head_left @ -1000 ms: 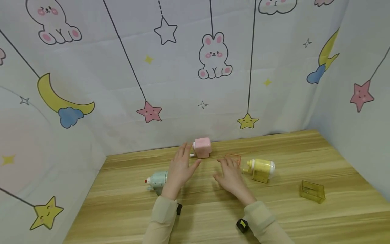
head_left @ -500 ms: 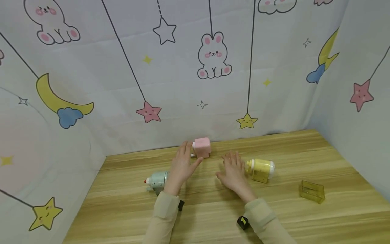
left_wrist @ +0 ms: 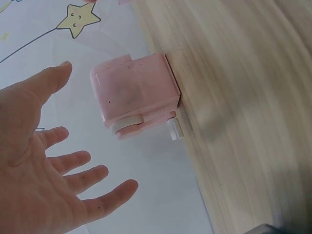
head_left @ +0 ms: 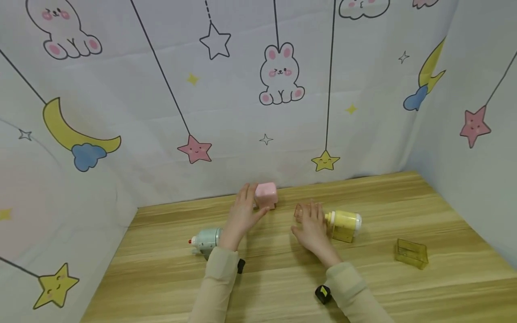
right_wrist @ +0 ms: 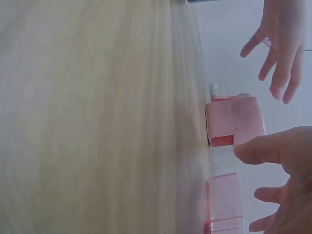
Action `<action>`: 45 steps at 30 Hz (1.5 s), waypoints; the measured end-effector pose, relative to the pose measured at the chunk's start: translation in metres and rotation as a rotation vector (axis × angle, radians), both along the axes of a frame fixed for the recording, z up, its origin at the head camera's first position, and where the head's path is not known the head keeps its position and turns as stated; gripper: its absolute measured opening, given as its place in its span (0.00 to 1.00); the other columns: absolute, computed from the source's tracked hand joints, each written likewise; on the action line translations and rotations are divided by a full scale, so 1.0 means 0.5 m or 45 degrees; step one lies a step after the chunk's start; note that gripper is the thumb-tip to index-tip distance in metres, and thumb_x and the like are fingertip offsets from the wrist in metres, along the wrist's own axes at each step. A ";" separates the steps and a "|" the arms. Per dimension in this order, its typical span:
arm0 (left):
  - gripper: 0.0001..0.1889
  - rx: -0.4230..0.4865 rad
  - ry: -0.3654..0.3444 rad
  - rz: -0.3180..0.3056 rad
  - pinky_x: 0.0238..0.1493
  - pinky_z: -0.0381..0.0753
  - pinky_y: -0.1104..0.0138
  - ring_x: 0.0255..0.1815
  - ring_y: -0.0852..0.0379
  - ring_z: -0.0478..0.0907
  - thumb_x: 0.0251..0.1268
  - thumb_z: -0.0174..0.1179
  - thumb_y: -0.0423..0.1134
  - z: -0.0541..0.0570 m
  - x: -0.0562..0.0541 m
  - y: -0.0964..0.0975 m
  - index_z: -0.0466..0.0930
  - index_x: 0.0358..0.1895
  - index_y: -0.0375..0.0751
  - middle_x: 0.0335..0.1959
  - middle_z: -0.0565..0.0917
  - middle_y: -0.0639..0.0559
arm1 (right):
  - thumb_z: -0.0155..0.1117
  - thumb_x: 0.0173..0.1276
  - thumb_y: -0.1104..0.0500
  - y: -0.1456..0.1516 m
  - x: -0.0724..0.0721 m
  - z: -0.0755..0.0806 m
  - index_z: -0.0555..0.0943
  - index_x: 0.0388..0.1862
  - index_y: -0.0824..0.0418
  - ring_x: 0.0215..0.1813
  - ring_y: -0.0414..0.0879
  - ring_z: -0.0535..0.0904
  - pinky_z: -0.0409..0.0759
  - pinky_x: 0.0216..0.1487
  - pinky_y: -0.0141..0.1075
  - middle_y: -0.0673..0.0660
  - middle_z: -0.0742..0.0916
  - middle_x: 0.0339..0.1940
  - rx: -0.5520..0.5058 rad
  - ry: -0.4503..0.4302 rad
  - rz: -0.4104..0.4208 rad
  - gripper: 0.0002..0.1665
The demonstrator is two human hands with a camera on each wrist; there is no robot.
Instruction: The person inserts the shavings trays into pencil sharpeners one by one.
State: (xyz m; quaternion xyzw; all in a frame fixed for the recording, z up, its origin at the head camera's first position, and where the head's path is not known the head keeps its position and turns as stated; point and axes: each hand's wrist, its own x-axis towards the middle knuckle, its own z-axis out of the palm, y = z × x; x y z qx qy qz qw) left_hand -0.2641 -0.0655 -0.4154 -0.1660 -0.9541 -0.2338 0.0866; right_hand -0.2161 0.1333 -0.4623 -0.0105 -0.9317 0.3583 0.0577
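A pink hand-crank pencil sharpener (head_left: 267,194) stands near the back edge of the wooden table. My left hand (head_left: 239,220) is just left of it, fingers extended and holding nothing. The left wrist view shows the thumb and fingers spread beside the sharpener (left_wrist: 134,87), whose white crank knob (left_wrist: 174,128) faces the hand. My right hand (head_left: 312,231) hovers over a clear pink drawer (head_left: 299,211), its fingers overlapping and partly hiding it. In the right wrist view a gap separates the loosely bent fingers from that drawer (right_wrist: 225,200).
Right of my right hand is a yellow crank sharpener (head_left: 346,222); farther right lies a clear yellow drawer (head_left: 411,253). A mint-green sharpener (head_left: 208,238) is left of my left wrist, partly covered. A patterned cloth (head_left: 226,112) hangs behind the table.
My right hand has shifted slightly right and now covers part of the pink drawer. My left hand stays beside the pink sharpener. The head view has turned slightly.
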 end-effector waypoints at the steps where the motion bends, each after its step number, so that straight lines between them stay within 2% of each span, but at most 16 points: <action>1: 0.41 -0.001 -0.005 -0.003 0.60 0.70 0.38 0.74 0.37 0.57 0.62 0.64 0.51 -0.002 -0.002 0.001 0.54 0.74 0.44 0.74 0.58 0.36 | 0.69 0.59 0.58 0.000 -0.001 0.000 0.60 0.71 0.61 0.77 0.71 0.37 0.48 0.66 0.74 0.72 0.52 0.77 -0.001 -0.001 -0.001 0.44; 9: 0.41 0.041 0.000 -0.020 0.64 0.67 0.39 0.74 0.38 0.57 0.62 0.64 0.50 -0.016 -0.019 0.006 0.54 0.74 0.43 0.74 0.58 0.36 | 0.66 0.61 0.62 0.005 0.001 0.000 0.58 0.72 0.65 0.76 0.73 0.36 0.57 0.61 0.75 0.77 0.50 0.75 -0.008 -0.015 0.005 0.43; 17: 0.41 0.084 0.007 -0.037 0.65 0.66 0.39 0.74 0.37 0.58 0.61 0.64 0.50 -0.022 -0.036 0.010 0.54 0.74 0.44 0.74 0.58 0.36 | 0.62 0.63 0.67 0.009 -0.001 -0.003 0.55 0.73 0.70 0.75 0.76 0.38 0.65 0.58 0.71 0.82 0.49 0.73 -0.027 0.015 0.044 0.42; 23: 0.41 0.071 0.019 -0.034 0.67 0.65 0.42 0.73 0.38 0.60 0.61 0.66 0.47 -0.025 -0.048 0.014 0.55 0.74 0.44 0.74 0.60 0.36 | 0.63 0.62 0.68 0.011 -0.007 -0.004 0.53 0.74 0.69 0.75 0.75 0.39 0.63 0.61 0.70 0.82 0.49 0.73 -0.052 0.014 0.032 0.44; 31: 0.42 0.096 -0.016 -0.035 0.69 0.64 0.43 0.73 0.37 0.59 0.59 0.67 0.46 -0.026 -0.060 0.022 0.55 0.74 0.44 0.74 0.59 0.37 | 0.64 0.60 0.68 0.015 -0.012 -0.006 0.52 0.74 0.71 0.75 0.77 0.42 0.59 0.66 0.68 0.84 0.50 0.72 -0.041 0.009 0.023 0.47; 41: 0.43 0.082 -0.047 -0.024 0.69 0.63 0.44 0.74 0.38 0.59 0.58 0.68 0.47 -0.034 -0.080 0.029 0.55 0.74 0.43 0.74 0.59 0.38 | 0.63 0.60 0.68 0.018 -0.016 -0.007 0.49 0.75 0.71 0.74 0.77 0.44 0.61 0.65 0.68 0.84 0.50 0.71 -0.059 -0.006 0.023 0.48; 45: 0.42 0.091 -0.027 -0.046 0.68 0.64 0.43 0.72 0.35 0.61 0.58 0.68 0.46 -0.042 -0.085 0.028 0.56 0.73 0.41 0.72 0.61 0.35 | 0.60 0.59 0.71 0.018 -0.017 -0.008 0.49 0.75 0.70 0.74 0.77 0.45 0.62 0.64 0.68 0.84 0.50 0.72 -0.067 -0.007 0.018 0.48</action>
